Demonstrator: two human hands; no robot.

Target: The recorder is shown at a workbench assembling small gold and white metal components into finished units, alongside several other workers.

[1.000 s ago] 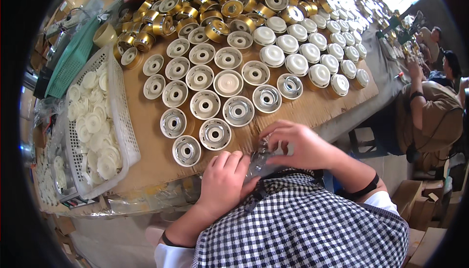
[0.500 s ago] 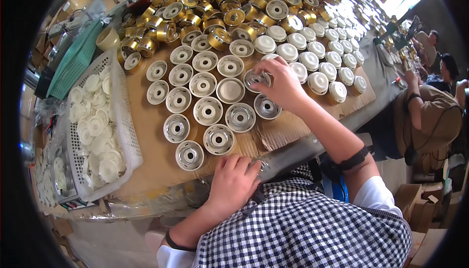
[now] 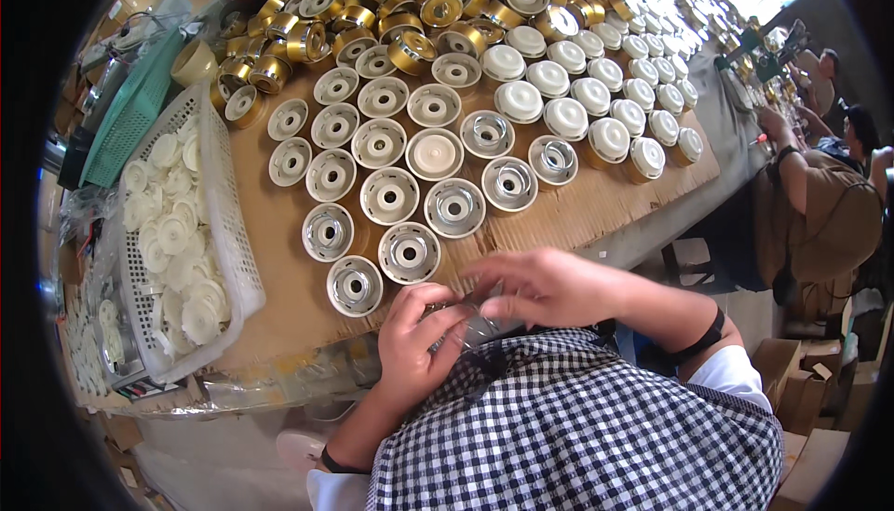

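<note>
Low at the table's front edge, my left hand [image 3: 421, 339] is closed around a few shiny metal rings [image 3: 438, 309], partly hidden by its fingers. My right hand [image 3: 545, 289] is beside it, slightly blurred, thumb and fingers apart and nearly touching the left hand's fingertips. Beyond the hands stand rows of round white-rimmed cups with a central hole. Some hold a silver ring, such as the front cup [image 3: 355, 286], the cup [image 3: 410, 253] beside it and the cup [image 3: 487, 134] farther back. Others show plain white insides, like this cup [image 3: 389, 196].
A white perforated basket [image 3: 244, 264] of white plastic discs [image 3: 177, 241] stands at left, near a green basket [image 3: 140, 124]. Gold cups [image 3: 410, 50] are heaped at the back. Rows of white-capped pieces [image 3: 568, 118] stand on cardboard [image 3: 596, 199] at right. Another person [image 3: 819, 213] works at far right.
My right hand has drawn back from the cups to my left hand. The cup it was at shows a silver ring inside. My left hand has turned, its fingers raised.
</note>
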